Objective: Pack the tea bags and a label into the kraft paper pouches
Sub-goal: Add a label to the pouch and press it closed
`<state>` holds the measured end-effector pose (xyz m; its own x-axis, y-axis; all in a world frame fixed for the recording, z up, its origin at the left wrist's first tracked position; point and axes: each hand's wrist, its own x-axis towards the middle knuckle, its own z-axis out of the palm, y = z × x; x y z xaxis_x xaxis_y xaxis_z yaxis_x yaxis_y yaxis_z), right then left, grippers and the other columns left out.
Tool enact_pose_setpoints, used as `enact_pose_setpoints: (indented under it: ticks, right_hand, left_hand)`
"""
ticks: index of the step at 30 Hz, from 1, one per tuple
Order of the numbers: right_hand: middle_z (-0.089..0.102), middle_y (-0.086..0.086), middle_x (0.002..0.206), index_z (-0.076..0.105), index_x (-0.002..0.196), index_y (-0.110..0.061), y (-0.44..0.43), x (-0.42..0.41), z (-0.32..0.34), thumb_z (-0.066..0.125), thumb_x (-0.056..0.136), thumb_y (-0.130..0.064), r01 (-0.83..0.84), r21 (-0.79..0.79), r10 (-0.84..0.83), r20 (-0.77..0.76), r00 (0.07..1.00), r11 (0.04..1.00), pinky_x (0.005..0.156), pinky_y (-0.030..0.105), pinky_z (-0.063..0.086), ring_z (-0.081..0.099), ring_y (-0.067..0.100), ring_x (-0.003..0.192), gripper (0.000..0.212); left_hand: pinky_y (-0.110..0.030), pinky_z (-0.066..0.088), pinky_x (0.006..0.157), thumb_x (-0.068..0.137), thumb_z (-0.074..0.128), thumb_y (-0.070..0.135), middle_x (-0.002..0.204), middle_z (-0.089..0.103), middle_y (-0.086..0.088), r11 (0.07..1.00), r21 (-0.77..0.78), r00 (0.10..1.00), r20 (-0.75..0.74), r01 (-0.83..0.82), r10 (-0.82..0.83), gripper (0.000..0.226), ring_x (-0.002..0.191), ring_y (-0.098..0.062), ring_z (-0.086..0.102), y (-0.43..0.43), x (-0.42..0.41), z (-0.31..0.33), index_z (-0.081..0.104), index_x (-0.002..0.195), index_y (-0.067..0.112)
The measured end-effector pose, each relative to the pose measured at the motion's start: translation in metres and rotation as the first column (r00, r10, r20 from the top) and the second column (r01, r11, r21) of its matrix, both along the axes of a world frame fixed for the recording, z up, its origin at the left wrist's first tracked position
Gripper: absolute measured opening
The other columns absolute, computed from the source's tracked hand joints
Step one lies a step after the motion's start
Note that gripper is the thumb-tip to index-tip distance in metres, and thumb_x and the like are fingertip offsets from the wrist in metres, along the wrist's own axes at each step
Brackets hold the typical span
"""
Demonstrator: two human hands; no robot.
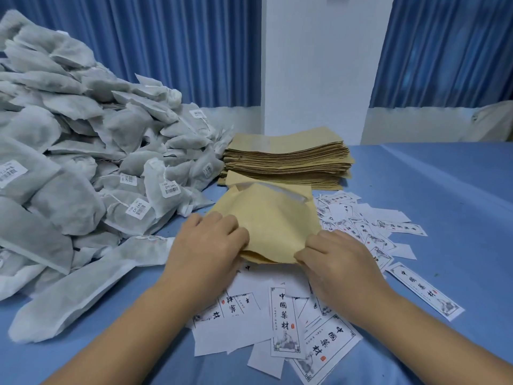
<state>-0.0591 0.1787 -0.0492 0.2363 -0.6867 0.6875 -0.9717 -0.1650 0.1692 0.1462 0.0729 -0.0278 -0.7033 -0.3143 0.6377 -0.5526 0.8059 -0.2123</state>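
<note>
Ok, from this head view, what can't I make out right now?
- Head view, kraft pouch: its own paper hides what is in it.
- Head view, left hand and right hand: the fingers curl at the pouch's edge, tips hidden by the hands and paper.
- Head view, tea bag pile: cut off by the left edge.
- Head view, barcode tags: print too small to read.

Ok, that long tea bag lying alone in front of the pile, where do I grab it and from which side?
Pinch the long tea bag at its far-right end, nearest the left hand, coming from above. It lies flat and diagonal on the blue table, so that thin end is probably the shortest reach. The left hand grips the kraft pouch and must release first.
</note>
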Motion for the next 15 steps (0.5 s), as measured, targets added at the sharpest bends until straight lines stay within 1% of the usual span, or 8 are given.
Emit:
enact_pose_setpoints:
  ticks: [2,4,6,7,10,11,14,15]
  right_hand:
    - [0.051,0.002,0.06,0.068,0.066,-0.011,0.003,-0.001,-0.002,0.086,0.047,0.001,0.049,0.005,-0.049,0.025,0.998,0.999,0.048,0.027,0.04,0.049,0.025,0.053,0.029]
    - [0.054,0.002,0.063,0.07,0.072,-0.012,0.005,0.0,-0.002,0.084,0.055,-0.002,0.056,-0.019,-0.056,0.021,0.998,0.998,0.051,0.029,0.042,0.05,0.026,0.055,0.025]
    - [0.058,0.002,0.066,0.072,0.078,-0.013,0.003,0.004,0.001,0.077,0.069,-0.009,0.003,-0.074,-0.003,-0.001,1.0,0.997,0.053,0.03,0.042,0.052,0.025,0.057,0.012]
    - [0.058,0.001,0.066,0.072,0.077,-0.014,0.002,0.006,0.002,0.075,0.073,-0.011,-0.019,-0.105,0.017,-0.026,1.0,0.994,0.053,0.029,0.041,0.052,0.024,0.057,0.005]
    - [0.055,0.0,0.06,0.069,0.065,-0.013,-0.002,0.01,0.004,0.073,0.071,-0.007,-0.032,-0.164,0.021,-0.067,0.998,0.986,0.051,0.028,0.038,0.05,0.024,0.053,0.009]
    - [0.054,0.0,0.059,0.068,0.064,-0.013,-0.003,0.009,0.004,0.072,0.071,-0.006,-0.029,-0.174,0.018,-0.062,0.998,0.984,0.05,0.029,0.038,0.049,0.024,0.052,0.01]
    - [0.052,0.0,0.058,0.067,0.062,-0.013,-0.001,0.009,0.001,0.068,0.071,-0.005,-0.024,-0.177,0.014,-0.059,0.998,0.984,0.05,0.029,0.035,0.049,0.023,0.051,0.012]
    - [0.052,0.0,0.058,0.066,0.062,-0.012,-0.001,0.008,0.0,0.069,0.071,-0.005,-0.027,-0.175,0.016,-0.062,0.998,0.984,0.05,0.029,0.036,0.049,0.023,0.051,0.012]
  left_hand:
    - [-0.036,0.042,0.05,0.061,0.082,0.01,0.063,0.053,-0.002,0.999,-0.021,0.999,0.002,0.048,-0.048,0.021,0.055,-0.027,0.054,0.002,-0.007,0.002,0.061,0.063,0.012]
    - [-0.033,0.039,0.047,0.06,0.082,0.007,0.061,0.052,-0.002,0.998,-0.015,0.998,0.012,0.063,-0.063,0.023,0.053,-0.027,0.052,0.002,-0.01,0.002,0.059,0.061,0.012]
    - [-0.032,0.037,0.048,0.058,0.081,0.006,0.062,0.052,-0.002,0.998,-0.017,0.997,0.033,0.064,-0.063,0.023,0.053,-0.027,0.051,0.003,-0.012,0.0,0.059,0.062,0.012]
    - [-0.033,0.036,0.049,0.058,0.081,0.007,0.064,0.053,-0.002,0.998,-0.012,0.997,0.04,0.06,-0.059,0.023,0.055,-0.027,0.052,0.004,-0.013,-0.001,0.06,0.065,0.013]
    - [-0.035,0.042,0.054,0.064,0.083,0.02,0.074,0.058,-0.001,0.998,0.025,0.998,0.031,0.06,-0.061,0.023,0.063,-0.027,0.056,0.008,-0.02,-0.001,0.065,0.076,0.016]
    - [-0.035,0.044,0.053,0.064,0.084,0.024,0.073,0.059,0.0,0.997,0.027,0.996,0.037,0.077,-0.078,0.023,0.063,-0.027,0.056,0.01,-0.023,-0.001,0.065,0.076,0.016]
    - [-0.034,0.043,0.048,0.058,0.082,0.01,0.062,0.053,0.0,0.99,-0.019,0.986,0.096,0.14,-0.138,0.022,0.056,-0.025,0.053,0.014,-0.029,0.002,0.061,0.063,0.015]
    - [-0.033,0.042,0.047,0.057,0.081,0.01,0.061,0.052,0.001,0.989,-0.018,0.984,0.106,0.148,-0.146,0.023,0.055,-0.024,0.053,0.014,-0.03,0.003,0.06,0.061,0.016]
